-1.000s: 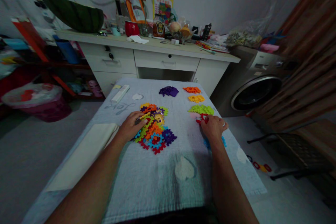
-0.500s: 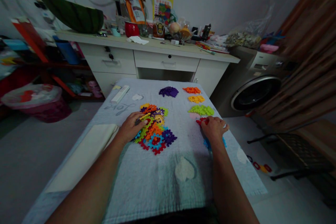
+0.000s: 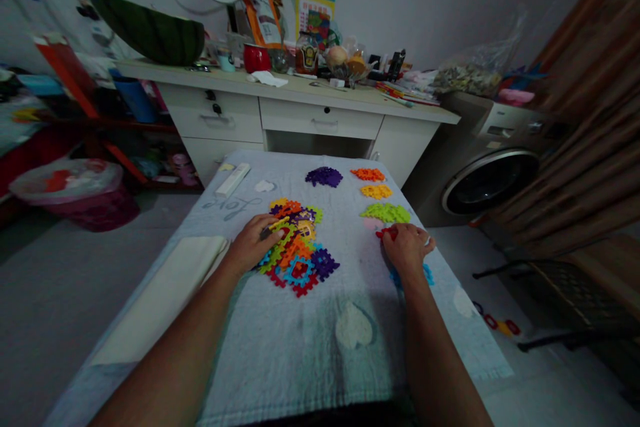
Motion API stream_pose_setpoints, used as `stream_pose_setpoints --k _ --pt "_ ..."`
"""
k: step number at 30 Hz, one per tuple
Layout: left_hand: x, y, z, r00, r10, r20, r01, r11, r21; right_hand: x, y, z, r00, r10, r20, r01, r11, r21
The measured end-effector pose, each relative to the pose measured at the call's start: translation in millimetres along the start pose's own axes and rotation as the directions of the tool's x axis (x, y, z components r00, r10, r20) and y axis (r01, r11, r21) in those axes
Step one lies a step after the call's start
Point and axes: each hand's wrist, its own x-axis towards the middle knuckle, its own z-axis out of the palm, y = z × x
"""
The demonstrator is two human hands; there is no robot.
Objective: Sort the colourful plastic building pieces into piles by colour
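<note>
Pinched in my left hand (image 3: 256, 241) is a yellow toothed plastic building piece (image 3: 281, 221). That hand rests at the left edge of a mixed heap of interlocking pieces (image 3: 295, 252) in several colours. Farther right, my right hand (image 3: 407, 245) bends down over red toothed pieces (image 3: 386, 233), its fingers closed around red at the tips and partly hidden. Blue pieces (image 3: 428, 273) show beneath and beside its wrist. Sorted piles of green (image 3: 385, 213), yellow (image 3: 376, 191), orange (image 3: 367, 175) and purple pieces (image 3: 324, 177) lie beyond.
A pale cloth (image 3: 310, 360) covers the table. On its left lie a folded cream sheet (image 3: 160, 300) and a white box (image 3: 233, 180). Behind stands a cluttered white desk (image 3: 320, 110); a washing machine (image 3: 480, 153) is at right, a pink bin (image 3: 75, 197) at left.
The view has shifted slightly, so everything sits a little farther right and lower. Both hands keep nearly the same places on the pieces.
</note>
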Motion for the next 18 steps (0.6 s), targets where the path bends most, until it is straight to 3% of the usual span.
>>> stream_pose_setpoints --k 9,14,16,18 --pt "0 3 -1.2 1.0 0.006 0.006 -0.006 1.0 -0.003 0 0 -2 0.998 -0.01 0.055 0.011 1.0 -0.002" --pt "0 4 -1.6 1.0 -0.007 0.01 0.007 1.0 -0.002 1 0 1 1.0 -0.027 -0.007 0.028 0.999 0.023" --pt "0 3 -1.3 1.0 -0.007 0.011 0.007 1.0 0.002 0 -3 1 0.993 -0.096 -0.071 0.102 0.991 0.086" --pt "0 3 -1.1 1.0 -0.003 0.008 0.003 1.0 0.005 -6 -11 1 0.962 -0.249 -0.111 0.268 0.942 0.203"
